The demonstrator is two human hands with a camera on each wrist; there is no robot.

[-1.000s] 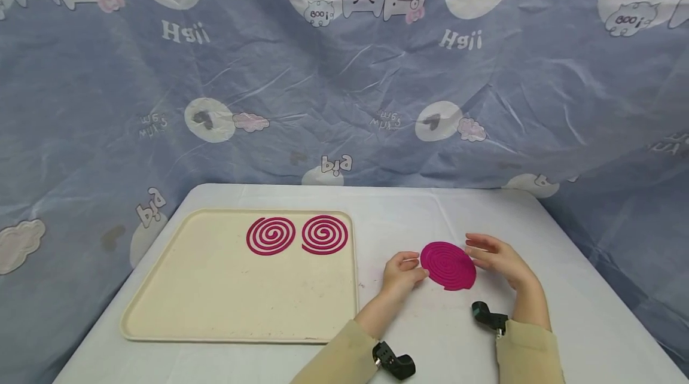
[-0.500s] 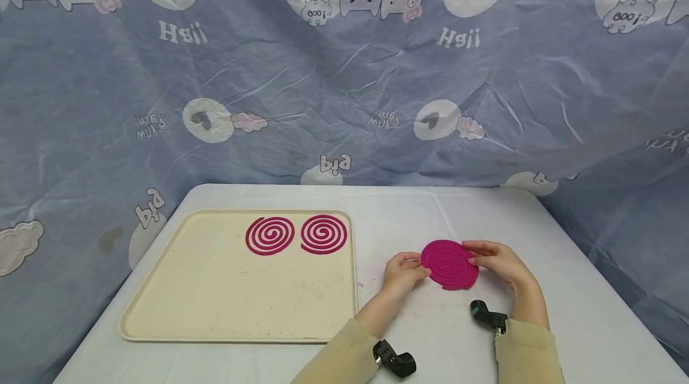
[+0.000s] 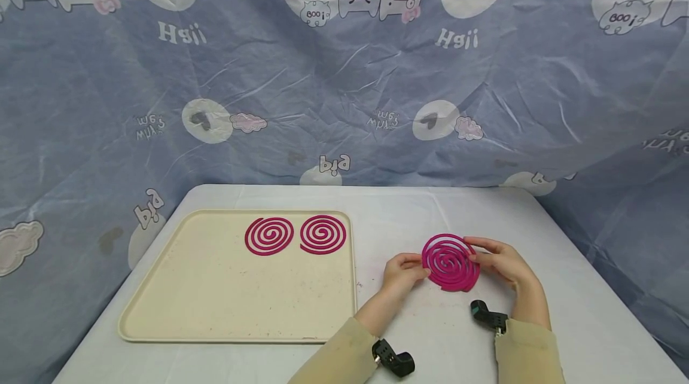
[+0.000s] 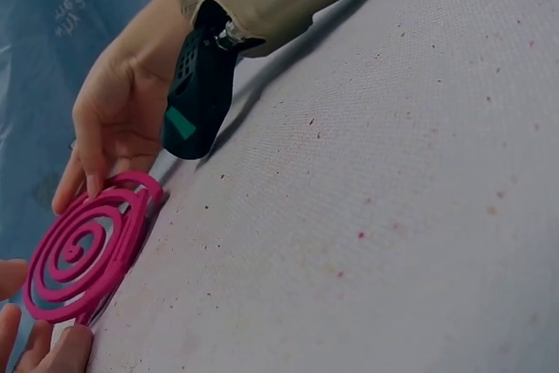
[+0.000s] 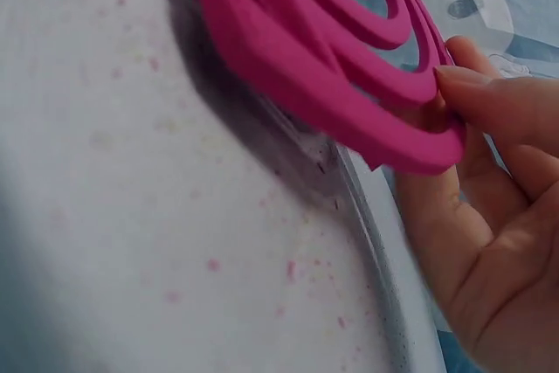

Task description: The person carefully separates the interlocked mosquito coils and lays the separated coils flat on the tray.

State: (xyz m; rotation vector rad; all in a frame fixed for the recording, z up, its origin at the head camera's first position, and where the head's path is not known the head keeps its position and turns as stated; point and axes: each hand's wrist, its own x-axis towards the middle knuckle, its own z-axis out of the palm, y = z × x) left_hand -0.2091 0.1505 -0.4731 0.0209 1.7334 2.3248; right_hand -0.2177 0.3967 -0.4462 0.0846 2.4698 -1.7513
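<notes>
Magenta mosquito coils (image 3: pixel 448 263), at least two lying together, are between my hands at the right of the table in the head view. Gaps show between their windings, and one spiral sits offset from the other. My left hand (image 3: pixel 401 275) pinches the left edge. My right hand (image 3: pixel 500 261) pinches the right edge, its thumb on top in the right wrist view, where thick magenta strands (image 5: pixel 288 76) tilt above the table. The left wrist view shows the spiral centre (image 4: pixel 74 252) raised on the near side, with the left fingertips (image 4: pixel 65 351) at its lower edge.
A cream tray (image 3: pixel 231 294) stands on the left, with a magenta coil (image 3: pixel 273 233) and a second coil (image 3: pixel 321 232) at its upper right. Black wrist cameras (image 3: pixel 395 360) protrude from both sleeves. Reddish crumbs dot the white table (image 3: pixel 409 336).
My right fingers have closed onto the coils' edge. The solid-looking disc has opened into offset spirals, one lifted at its far side. The tray coils have stayed put.
</notes>
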